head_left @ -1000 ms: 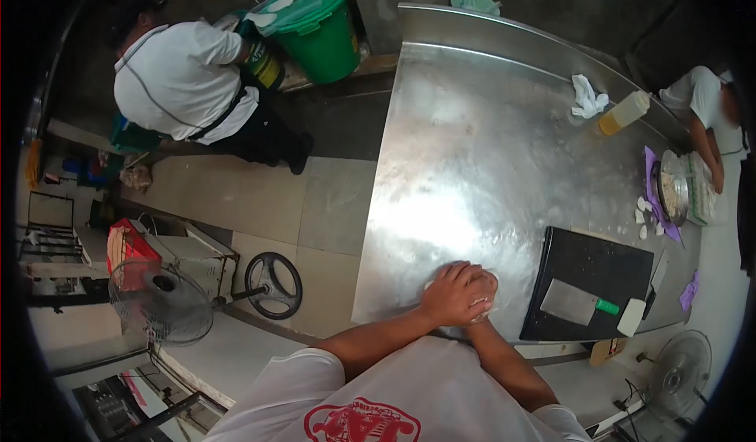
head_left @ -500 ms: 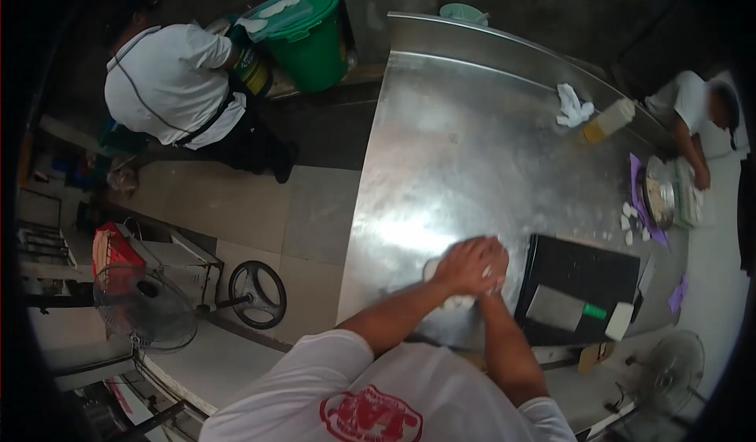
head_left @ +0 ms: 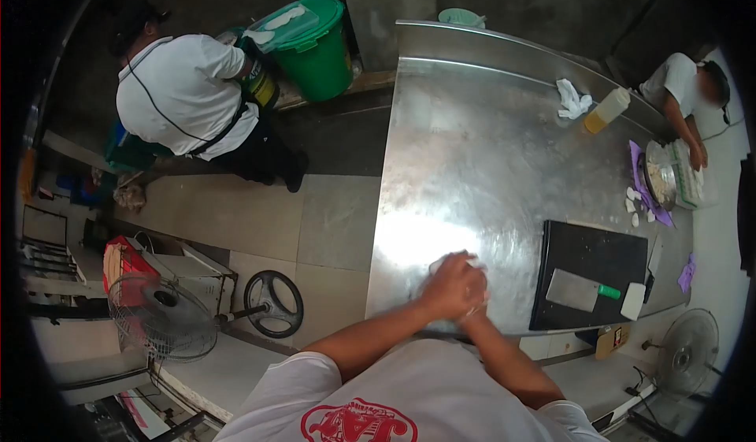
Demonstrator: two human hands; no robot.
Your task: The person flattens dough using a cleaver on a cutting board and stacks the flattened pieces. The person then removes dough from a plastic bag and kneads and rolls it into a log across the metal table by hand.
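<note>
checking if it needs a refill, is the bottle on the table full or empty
Partly full: yellow liquid shows in the lower part of the bottle, and the part above looks pale.

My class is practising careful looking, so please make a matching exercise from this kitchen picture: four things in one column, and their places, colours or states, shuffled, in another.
Column A
1. Cleaver
2. Bottle
3. Big bucket
4. Camera wearer's hands

Column B
A. Green, off to the left of the metal table
B. Together, low over the near part of the table
C. Lying on the black board
D. Partly filled with yellow liquid

Right pairs: 1-C, 2-D, 3-A, 4-B
</note>
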